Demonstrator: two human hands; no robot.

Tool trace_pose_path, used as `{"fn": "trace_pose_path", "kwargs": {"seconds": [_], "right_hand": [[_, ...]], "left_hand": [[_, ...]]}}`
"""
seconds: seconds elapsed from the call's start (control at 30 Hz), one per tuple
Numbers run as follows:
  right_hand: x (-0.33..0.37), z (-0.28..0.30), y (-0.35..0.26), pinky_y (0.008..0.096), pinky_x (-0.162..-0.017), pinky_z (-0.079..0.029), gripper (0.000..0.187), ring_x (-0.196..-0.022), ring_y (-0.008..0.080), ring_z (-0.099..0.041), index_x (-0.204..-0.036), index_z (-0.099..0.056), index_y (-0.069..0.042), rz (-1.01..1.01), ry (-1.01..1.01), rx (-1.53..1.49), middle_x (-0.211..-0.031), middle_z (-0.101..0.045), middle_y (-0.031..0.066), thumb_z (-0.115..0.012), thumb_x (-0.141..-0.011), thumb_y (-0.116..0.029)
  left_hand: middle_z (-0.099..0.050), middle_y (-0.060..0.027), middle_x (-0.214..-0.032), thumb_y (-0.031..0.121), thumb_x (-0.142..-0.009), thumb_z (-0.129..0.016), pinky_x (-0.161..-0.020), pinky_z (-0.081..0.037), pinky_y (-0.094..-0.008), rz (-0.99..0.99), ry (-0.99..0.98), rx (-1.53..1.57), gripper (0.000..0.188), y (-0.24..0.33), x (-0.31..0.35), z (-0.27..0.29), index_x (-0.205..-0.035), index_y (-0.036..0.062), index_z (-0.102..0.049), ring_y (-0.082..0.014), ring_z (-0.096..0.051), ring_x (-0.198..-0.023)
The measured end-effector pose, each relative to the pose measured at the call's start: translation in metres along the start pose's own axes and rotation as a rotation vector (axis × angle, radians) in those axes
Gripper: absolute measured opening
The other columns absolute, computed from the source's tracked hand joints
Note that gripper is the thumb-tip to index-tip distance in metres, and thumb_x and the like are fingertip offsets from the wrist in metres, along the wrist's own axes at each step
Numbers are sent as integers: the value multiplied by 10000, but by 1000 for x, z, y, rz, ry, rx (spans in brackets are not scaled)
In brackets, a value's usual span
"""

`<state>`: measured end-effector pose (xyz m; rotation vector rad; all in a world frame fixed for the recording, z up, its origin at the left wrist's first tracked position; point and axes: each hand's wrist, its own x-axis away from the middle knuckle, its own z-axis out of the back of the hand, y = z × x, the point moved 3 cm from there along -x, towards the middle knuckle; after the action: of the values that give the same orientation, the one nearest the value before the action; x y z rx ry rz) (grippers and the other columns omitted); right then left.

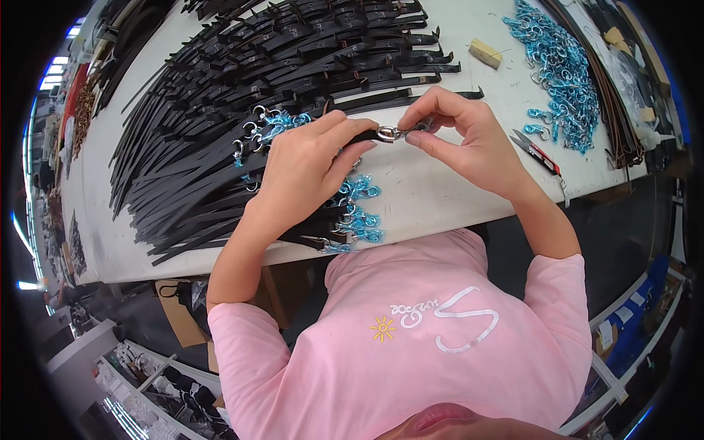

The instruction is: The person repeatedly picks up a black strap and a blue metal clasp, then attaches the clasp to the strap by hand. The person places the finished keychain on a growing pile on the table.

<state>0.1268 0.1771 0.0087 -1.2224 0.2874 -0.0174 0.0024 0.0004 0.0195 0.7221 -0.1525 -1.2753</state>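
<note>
My left hand (297, 165) is closed around the end of a black strap (364, 136), thumb and forefinger pinching it near its tip. A silvery metal ring (387, 133) sits at that strap end, between the two hands. My right hand (473, 143) pinches the metal clasp (419, 127) joined to the ring. Its far part is hidden by the fingertips. Below and behind my left hand lie black straps with metal clasps (359, 220) in blue film at their ends. The left forearm covers part of them.
Many black straps (293, 55) with upturned ends cover the far left of the white table (440, 198). A heap of blue-wrapped clasps (561, 81) lies far right, near red-handled snips (541, 155), a yellowish block (485, 53) and brown straps (614, 128).
</note>
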Motion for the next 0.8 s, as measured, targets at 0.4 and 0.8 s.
{"fn": "trace_pose_path", "kwargs": {"seconds": [0.4, 0.8], "right_hand": [[-2, -11, -7, 313, -792, -540, 217, -900, 200, -662, -1065, -604, -12, 147, 14, 207, -965, -676, 84, -700, -871, 7], [-9, -10, 4, 282, -837, -525, 182, -893, 159, -660, -1030, -596, -14, 37, 46, -12, -957, -677, 65, -706, -885, -31]], "left_hand": [[-735, -29, -918, 128, -827, -793, -511, -404, -240, 185, 19, 304, 279, -2, -2, -1, -1088, 60, -723, -98, -658, -713], [-699, 8, -832, 148, -806, -838, -488, -313, -190, 254, 94, 466, 311, -17, 2, -11, -1096, 89, -742, -3, -447, -589]]}}
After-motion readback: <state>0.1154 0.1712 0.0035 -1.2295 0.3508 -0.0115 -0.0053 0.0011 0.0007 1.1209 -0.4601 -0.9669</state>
